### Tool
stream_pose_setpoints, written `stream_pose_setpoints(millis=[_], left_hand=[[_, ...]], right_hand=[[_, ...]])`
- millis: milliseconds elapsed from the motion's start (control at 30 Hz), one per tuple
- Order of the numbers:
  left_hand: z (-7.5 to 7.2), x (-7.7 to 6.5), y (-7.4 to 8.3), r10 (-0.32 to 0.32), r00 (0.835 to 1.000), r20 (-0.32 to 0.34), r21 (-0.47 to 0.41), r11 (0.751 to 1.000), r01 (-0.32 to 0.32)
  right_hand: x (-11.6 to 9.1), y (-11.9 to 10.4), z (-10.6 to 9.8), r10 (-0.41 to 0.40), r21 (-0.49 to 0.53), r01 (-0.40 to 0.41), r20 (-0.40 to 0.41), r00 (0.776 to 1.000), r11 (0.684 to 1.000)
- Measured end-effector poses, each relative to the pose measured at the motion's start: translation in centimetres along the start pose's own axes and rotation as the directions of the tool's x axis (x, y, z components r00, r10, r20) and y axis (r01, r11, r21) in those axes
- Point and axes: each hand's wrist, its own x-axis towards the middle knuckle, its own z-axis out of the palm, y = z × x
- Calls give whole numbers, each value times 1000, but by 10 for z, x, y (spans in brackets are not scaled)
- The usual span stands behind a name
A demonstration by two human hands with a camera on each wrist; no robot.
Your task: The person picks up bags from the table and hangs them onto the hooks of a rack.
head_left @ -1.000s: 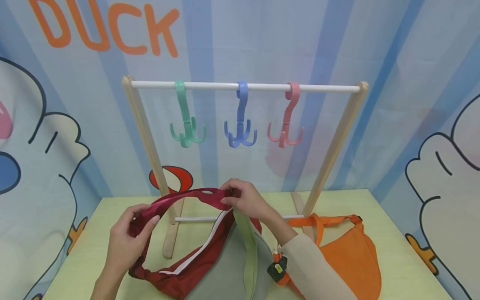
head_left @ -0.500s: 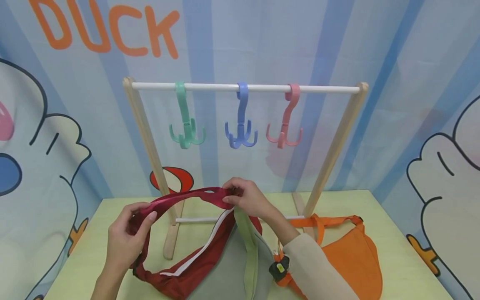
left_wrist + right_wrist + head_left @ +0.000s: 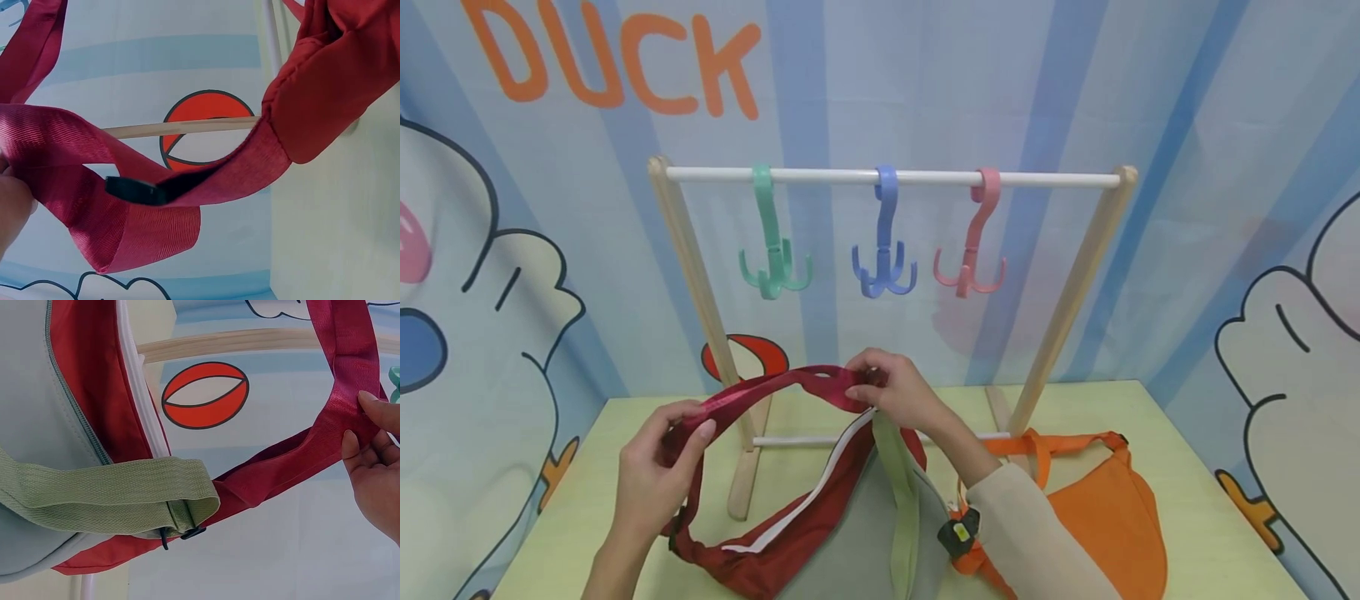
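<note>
Slightly higher than half a second ago, the right hand [image 3: 901, 392] has lifted its end of the red strap [image 3: 737, 403], so the span between the hands arcs up a little more; the left hand [image 3: 651, 471] has barely shifted. Both hands are in front of the rack [image 3: 934, 177]: the left before the foot of its left post, the right before the middle of its lower bar. The fingers of each hand pinch the red strap between thumb and fingertips. That strap belongs to the red-and-grey bag [image 3: 842, 537], which stands tilted before the rack's lower bar, its bottom cut off by the frame edge. Down its grey side, also before the rack, runs a pale green strap [image 3: 901, 492]; the right wrist view shows this passing through a black slider [image 3: 192, 533]. Near the front of the rack's right foot, an orange bag [image 3: 1101, 521] lies on the pale surface [image 3: 1198, 475], partly behind the beige sleeve [image 3: 1037, 529]. From the rack's white top bar hang a green hook [image 3: 771, 283], a blue hook [image 3: 883, 279] and a pink hook [image 3: 964, 282].
</note>
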Motion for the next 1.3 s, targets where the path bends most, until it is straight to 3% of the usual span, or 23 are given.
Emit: stream_pose_setpoints(millis=[267, 667, 1067, 1300], left_hand=[[-1, 5, 4, 34, 999, 0, 10, 999, -34], [-6, 13, 7, 60, 998, 8, -9, 998, -60], [-4, 12, 6, 24, 999, -48, -53, 998, -27], [-1, 12, 4, 65, 993, -97, -84, 994, -73]], right_hand=[[2, -6, -3, 45, 37, -45, 5, 999, 998], [5, -11, -8, 23, 27, -22, -7, 1000, 999], [4, -10, -8, 13, 33, -13, -13, 1000, 999], [4, -9, -7, 22, 49, -22, -6, 1000, 999]])
